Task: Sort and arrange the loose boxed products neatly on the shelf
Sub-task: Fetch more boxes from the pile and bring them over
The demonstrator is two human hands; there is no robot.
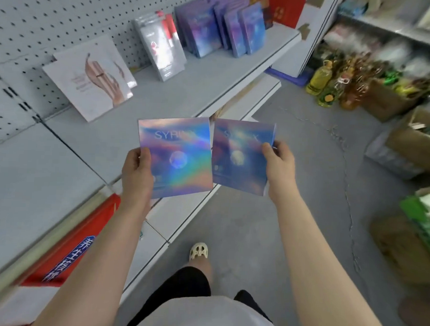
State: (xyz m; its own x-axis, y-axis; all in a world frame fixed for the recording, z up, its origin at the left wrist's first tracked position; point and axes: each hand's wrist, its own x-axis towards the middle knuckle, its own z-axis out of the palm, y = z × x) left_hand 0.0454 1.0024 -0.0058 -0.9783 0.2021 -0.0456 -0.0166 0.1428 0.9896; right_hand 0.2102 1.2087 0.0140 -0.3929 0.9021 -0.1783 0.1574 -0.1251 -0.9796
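In the head view, the left hand (137, 170) pinches one holographic box (176, 156) at its left edge, thumb on the front face, and the right hand (279, 168) pinches a second holographic box (239, 156) at its right edge in the same way. Both boxes are held face up in the air, side by side and nearly touching, just in front of the near edge of the shelf (200, 74); probably this is to compare the two prints and check that they are the same product before placing them. Farther along the shelf to the right, a row of purple boxes (221, 29) with a similar print already stands upright against the pegboard (55, 18), so I judge that the two boxes belong there. Left of that row stand the grey and red boxes (162, 48), and more to the left the white boxes (90, 78) lean back against the pegboard, each kind in its own group. A bare stretch of shelf lies between the hands and these groups. On the floor (294, 165) at the far right there are oil bottles (320, 77) and cartons, blurred.
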